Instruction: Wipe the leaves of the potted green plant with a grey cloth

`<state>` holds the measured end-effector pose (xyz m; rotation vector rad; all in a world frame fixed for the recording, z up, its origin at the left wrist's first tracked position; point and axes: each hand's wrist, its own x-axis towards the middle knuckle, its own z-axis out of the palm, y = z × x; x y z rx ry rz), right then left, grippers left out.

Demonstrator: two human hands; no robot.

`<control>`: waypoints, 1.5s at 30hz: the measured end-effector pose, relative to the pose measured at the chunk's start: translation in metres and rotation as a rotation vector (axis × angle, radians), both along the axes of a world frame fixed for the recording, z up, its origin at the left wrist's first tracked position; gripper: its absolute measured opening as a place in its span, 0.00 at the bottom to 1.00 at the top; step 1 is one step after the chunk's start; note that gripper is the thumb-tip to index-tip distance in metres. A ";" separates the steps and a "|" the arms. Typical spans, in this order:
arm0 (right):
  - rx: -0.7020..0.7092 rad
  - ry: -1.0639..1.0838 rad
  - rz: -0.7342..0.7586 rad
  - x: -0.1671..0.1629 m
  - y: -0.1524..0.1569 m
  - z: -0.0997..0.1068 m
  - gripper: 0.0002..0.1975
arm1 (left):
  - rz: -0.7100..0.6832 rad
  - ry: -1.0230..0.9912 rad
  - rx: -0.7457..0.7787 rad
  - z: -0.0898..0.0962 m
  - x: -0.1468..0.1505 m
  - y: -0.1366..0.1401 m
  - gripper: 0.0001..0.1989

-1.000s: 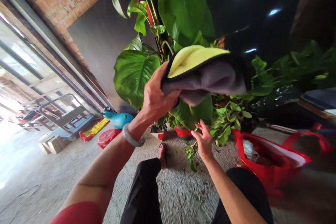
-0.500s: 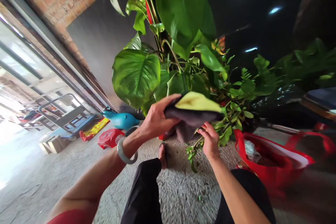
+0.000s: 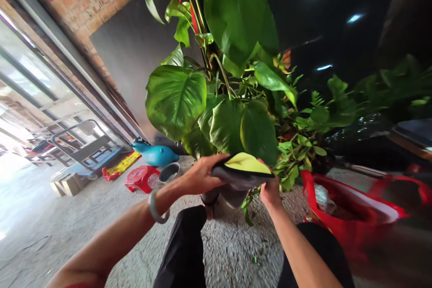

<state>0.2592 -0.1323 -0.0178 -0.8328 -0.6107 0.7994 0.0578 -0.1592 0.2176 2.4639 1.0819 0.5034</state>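
A dark grey cloth (image 3: 241, 181) with a bright yellow patch on top is stretched between my two hands, low in front of the plant. My left hand (image 3: 204, 174), with a pale bangle at its wrist, grips the cloth's left end, thumb below and fingers behind. At the right end, my right hand (image 3: 271, 191) pinches the cloth; most of its fingers are hidden behind it. Just beyond the cloth hang broad green leaves (image 3: 227, 126) of a tall potted-looking plant, its base out of sight.
A red bag (image 3: 351, 216) stands open on the right, with leafy stems (image 3: 300, 153) behind it. On the left are a grey round container (image 3: 169, 172), a red plastic stool (image 3: 140, 179), a blue toy animal (image 3: 155, 155) and a platform trolley (image 3: 81, 148).
Both hands have lowered the cloth, uncovering the leaves behind it. The right hand has come up to the cloth's right end, and the cloth now lies straighter between the hands.
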 end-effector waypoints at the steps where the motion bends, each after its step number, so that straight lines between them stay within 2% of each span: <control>1: -0.016 0.016 0.007 0.001 -0.001 0.002 0.16 | 0.025 -0.063 0.066 0.016 -0.006 -0.005 0.31; 4: -0.079 0.158 0.015 0.006 -0.004 0.011 0.18 | 0.186 -0.267 0.453 0.075 -0.015 -0.009 0.32; 6: -0.108 0.251 0.018 0.007 -0.005 0.018 0.22 | 0.324 -0.371 0.742 0.107 -0.018 -0.002 0.32; 8: -0.120 0.289 0.026 0.008 -0.005 0.022 0.24 | 0.410 -0.379 0.958 0.118 -0.022 0.009 0.33; 9: -0.124 0.296 0.028 0.008 -0.004 0.023 0.24 | 0.422 -0.337 1.012 0.115 -0.024 0.016 0.34; 10: -0.125 0.301 0.030 0.007 -0.004 0.024 0.24 | 0.417 -0.266 1.014 0.105 -0.028 0.022 0.34; 12: -0.121 0.308 0.038 0.007 -0.004 0.023 0.23 | 0.369 -0.085 0.871 0.069 -0.038 0.030 0.32; 16: -0.107 0.307 0.075 0.008 -0.005 0.019 0.22 | 0.244 0.210 0.335 -0.011 -0.057 0.017 0.32; 18: -0.107 0.309 0.078 0.012 -0.006 0.018 0.22 | 0.141 0.224 0.156 -0.029 -0.061 0.000 0.34; 19: -0.105 0.309 0.083 0.014 -0.006 0.017 0.21 | 0.099 0.192 0.107 -0.029 -0.061 -0.008 0.34; 21: -0.092 0.321 0.104 0.019 -0.005 0.016 0.19 | 0.082 0.066 0.124 -0.015 -0.057 -0.017 0.32; 24: -0.085 0.396 0.129 0.023 -0.001 0.012 0.16 | 0.225 -0.179 0.371 0.018 -0.044 -0.009 0.30; 26: -0.096 0.444 0.134 0.022 0.002 0.010 0.14 | 0.341 -0.312 0.513 0.029 -0.032 0.005 0.31; 28: -0.102 0.449 0.176 0.018 0.005 0.008 0.14 | 0.413 -0.376 0.531 0.025 -0.020 0.019 0.27; 30: -0.087 0.434 0.253 0.014 0.008 0.009 0.15 | 0.392 -0.358 0.414 0.007 -0.012 0.026 0.25; 33: -0.068 0.406 0.337 0.012 0.013 0.012 0.16 | 0.234 -0.182 0.180 -0.024 -0.012 0.019 0.28; 35: -0.072 0.390 0.327 0.013 0.016 0.015 0.16 | 0.129 -0.052 0.078 -0.032 -0.020 0.006 0.29; 36: -0.069 0.381 0.312 0.014 0.017 0.016 0.16 | 0.094 -0.014 0.042 -0.030 -0.024 -0.002 0.28; 38: -0.052 0.360 0.298 0.014 0.018 0.016 0.17 | 0.077 -0.030 0.010 -0.013 -0.029 -0.016 0.28; 40: -0.030 0.343 0.322 0.014 0.017 0.016 0.17 | 0.128 -0.148 0.096 0.015 -0.026 -0.022 0.29; 43: -0.015 0.341 0.396 0.013 0.013 0.018 0.16 | 0.275 -0.343 0.415 0.057 -0.001 -0.013 0.30; 45: -0.003 0.346 0.442 0.012 0.011 0.023 0.15 | 0.305 -0.424 0.591 0.071 0.023 0.002 0.30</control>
